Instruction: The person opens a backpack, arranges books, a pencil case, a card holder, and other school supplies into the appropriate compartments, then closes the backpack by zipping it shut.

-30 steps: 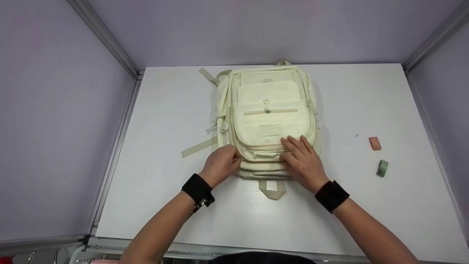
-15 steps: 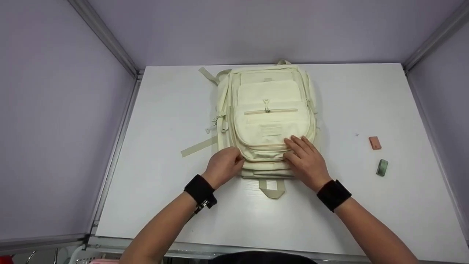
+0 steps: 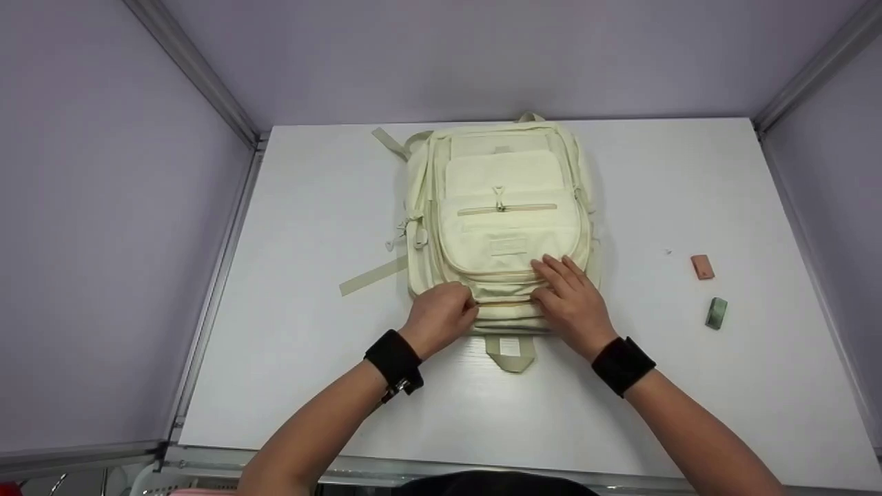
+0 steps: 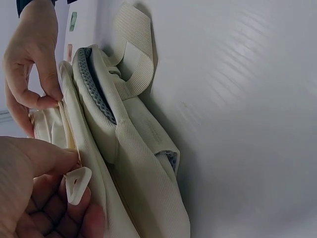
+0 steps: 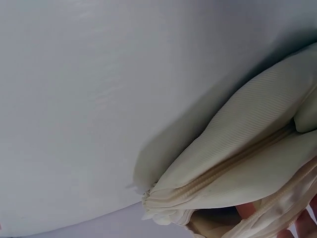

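Note:
A cream backpack (image 3: 513, 172) lies front side up on the white table, its top loop toward the person. My left hand (image 3: 441, 313) pinches a zipper pull (image 4: 78, 184) at the near end, thumb and forefinger on the slider; its pale tab hangs free in the left wrist view. To the right of it, my right hand (image 3: 572, 303) pinches the fabric edge beside the zipper, its other fingers resting on the front pocket. In the right wrist view, an open gap (image 5: 215, 218) shows along the zipper at the bag's side, with fingertips beside it.
On the table (image 3: 689, 386) to the right lie a small pink block (image 3: 703, 267) and a small green object (image 3: 716, 313). A loose strap (image 3: 372, 277) sticks out left of the bag. Grey-lilac panels (image 3: 482, 62) close the back and sides.
My left hand has slid to the right along the near end of the bag with the zipper pull, coming closer to the right hand. The right hand stays nearly in place.

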